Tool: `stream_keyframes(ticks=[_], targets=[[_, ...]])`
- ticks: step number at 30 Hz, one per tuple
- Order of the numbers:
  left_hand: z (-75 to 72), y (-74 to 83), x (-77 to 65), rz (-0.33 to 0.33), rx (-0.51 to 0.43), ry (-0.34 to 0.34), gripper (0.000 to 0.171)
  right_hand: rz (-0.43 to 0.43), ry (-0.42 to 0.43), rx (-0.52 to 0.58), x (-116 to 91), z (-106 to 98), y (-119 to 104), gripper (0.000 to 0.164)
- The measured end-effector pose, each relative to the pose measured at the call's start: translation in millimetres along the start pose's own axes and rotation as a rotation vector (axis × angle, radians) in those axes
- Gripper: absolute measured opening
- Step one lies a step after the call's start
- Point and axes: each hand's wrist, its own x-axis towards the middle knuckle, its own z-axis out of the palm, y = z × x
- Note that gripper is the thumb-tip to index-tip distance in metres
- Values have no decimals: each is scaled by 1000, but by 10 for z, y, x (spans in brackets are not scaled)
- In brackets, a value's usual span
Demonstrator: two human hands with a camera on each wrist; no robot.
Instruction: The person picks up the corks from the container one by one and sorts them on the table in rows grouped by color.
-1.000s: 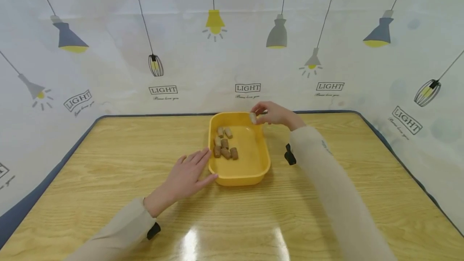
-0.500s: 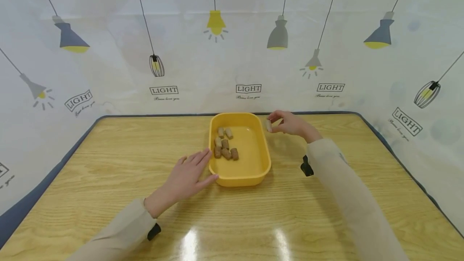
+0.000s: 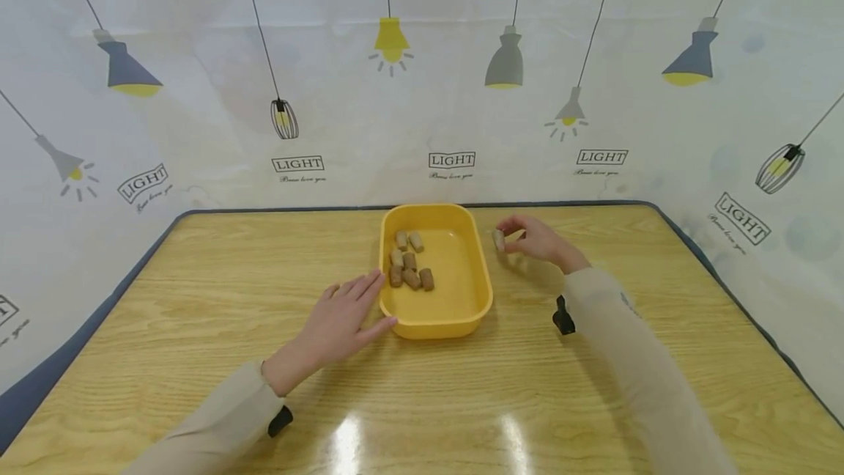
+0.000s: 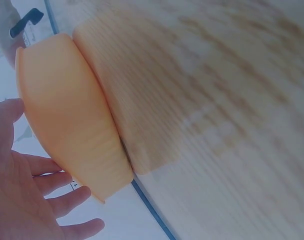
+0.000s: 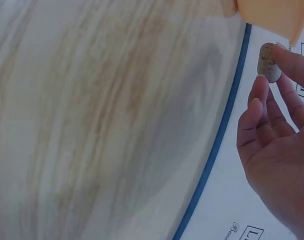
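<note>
A yellow plastic tub (image 3: 436,330) stands on the table toward the back, with several brown corks (image 3: 409,279) lying in its left half. To the right of the tub, my right hand (image 3: 537,242) pinches one light cork (image 3: 499,240) between thumb and fingertips. The right wrist view shows that cork (image 5: 268,63) upright at the fingertips, its speckled side toward the camera. My left hand (image 3: 339,321) rests its straight fingers and thumb against the tub's left rim. In the left wrist view the left hand (image 4: 29,192) touches the tub's outer wall (image 4: 74,110) with its fingers spread.
The wooden table (image 3: 422,402) spreads out in front of and beside the tub. Its back edge meets a pale backdrop (image 3: 356,116) printed with hanging lamps. Each wrist wears a small black mount, such as the one below the right sleeve (image 3: 563,316).
My right hand has carried the pinched cork from over the tub's back right corner out to the right and lower, beside the tub. My left hand has stayed at the rim.
</note>
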Motion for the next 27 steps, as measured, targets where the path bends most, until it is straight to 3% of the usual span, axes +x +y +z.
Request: stream_keyframes(ticks=[7, 27], targets=[[-1, -7, 3, 5, 10, 2, 70, 107, -7, -5, 11, 62, 71, 40], [5, -14, 2, -5, 8, -21, 72, 157, -41, 58, -29, 86, 191, 41]])
